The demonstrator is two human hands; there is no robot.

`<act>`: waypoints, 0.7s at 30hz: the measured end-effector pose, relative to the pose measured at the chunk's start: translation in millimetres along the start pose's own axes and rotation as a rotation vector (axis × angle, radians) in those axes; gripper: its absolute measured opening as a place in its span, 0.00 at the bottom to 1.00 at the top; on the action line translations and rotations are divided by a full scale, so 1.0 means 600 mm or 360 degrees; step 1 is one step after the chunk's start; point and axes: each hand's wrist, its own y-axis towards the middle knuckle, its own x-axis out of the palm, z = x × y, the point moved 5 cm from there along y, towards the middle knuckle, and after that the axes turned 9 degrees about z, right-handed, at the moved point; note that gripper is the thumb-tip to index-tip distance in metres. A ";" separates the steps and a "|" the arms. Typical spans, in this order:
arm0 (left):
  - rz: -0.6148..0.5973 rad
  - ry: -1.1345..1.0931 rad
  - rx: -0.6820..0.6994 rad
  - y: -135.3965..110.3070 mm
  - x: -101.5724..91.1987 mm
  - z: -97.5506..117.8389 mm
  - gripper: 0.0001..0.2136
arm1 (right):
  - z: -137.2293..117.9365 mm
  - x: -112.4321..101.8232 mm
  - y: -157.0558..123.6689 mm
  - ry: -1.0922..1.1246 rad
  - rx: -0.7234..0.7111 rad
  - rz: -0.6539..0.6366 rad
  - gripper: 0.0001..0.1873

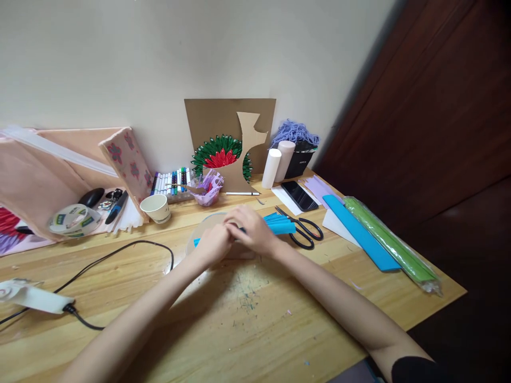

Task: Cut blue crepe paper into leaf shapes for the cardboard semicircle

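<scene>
My left hand (217, 242) and my right hand (253, 231) meet over a round cardboard disc (193, 234) on the table. Both are closed, with fingers pinched together around a small bit of blue crepe paper, mostly hidden by the fingers. Fanned strips of blue crepe paper (281, 224) stick out past the right hand, beside black-handled scissors (305, 229). A small blue end shows left of my left hand. Much of the disc is covered by my hands.
At left lie a white glue gun (35, 297) with its black cord, a tape roll (74, 221) and a paper cup (155, 208). Behind are markers (171, 182) and a cardboard sheet (211, 114). A phone (299, 196), blue paper (361, 232) and packaged green paper (391, 242) lie right.
</scene>
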 end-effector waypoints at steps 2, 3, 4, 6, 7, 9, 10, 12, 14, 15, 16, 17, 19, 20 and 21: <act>-0.0106 0.0086 0.0023 -0.007 -0.023 -0.016 0.12 | 0.039 -0.020 -0.020 0.0010 0.0223 -0.0143 0.15; -0.0144 0.0129 0.0047 -0.010 -0.029 -0.020 0.13 | 0.053 -0.022 -0.034 0.0031 0.0293 -0.0303 0.14; -0.0192 0.0173 0.0073 -0.012 -0.031 -0.022 0.14 | 0.063 -0.023 -0.047 0.0060 0.0349 -0.0437 0.12; -0.0266 0.0216 0.0111 -0.014 -0.028 -0.021 0.13 | 0.075 -0.024 -0.071 0.0098 0.0399 -0.0560 0.10; -0.0299 0.0215 0.0115 -0.015 -0.025 -0.020 0.13 | 0.077 -0.024 -0.080 0.0102 0.0405 -0.0562 0.10; -0.0370 0.0173 0.0104 -0.017 -0.019 -0.018 0.13 | 0.078 -0.022 -0.091 0.0067 0.0373 -0.0515 0.10; -0.0417 0.0131 0.0098 -0.018 -0.017 -0.017 0.13 | 0.077 -0.020 -0.095 0.0031 0.0336 -0.0501 0.10; -0.0526 0.0040 0.0090 -0.021 -0.014 -0.017 0.12 | 0.073 -0.016 -0.100 -0.0051 0.0227 -0.0493 0.10; -0.0652 -0.0050 0.0077 -0.024 -0.013 -0.020 0.13 | 0.067 -0.013 -0.103 -0.0118 0.0110 -0.0491 0.11; -0.0714 -0.0101 0.0065 -0.025 -0.013 -0.021 0.14 | 0.064 -0.012 -0.104 -0.0139 0.0057 -0.0488 0.11; -0.0767 -0.0154 0.0049 -0.026 -0.013 -0.022 0.15 | 0.062 -0.010 -0.105 -0.0156 0.0014 -0.0483 0.11; -0.0809 -0.0206 0.0033 -0.027 -0.013 -0.024 0.16 | 0.059 -0.009 -0.107 -0.0172 -0.0020 -0.0478 0.11; -0.0868 -0.0291 -0.0008 -0.028 -0.013 -0.024 0.17 | 0.055 -0.004 -0.110 -0.0205 -0.0056 -0.0474 0.11; -0.0887 -0.0324 -0.0031 -0.029 -0.012 -0.024 0.16 | 0.053 -0.002 -0.112 -0.0223 -0.0057 -0.0475 0.10; -0.0911 -0.0366 -0.0059 -0.030 -0.011 -0.023 0.15 | 0.052 0.000 -0.113 -0.0241 -0.0051 -0.0482 0.10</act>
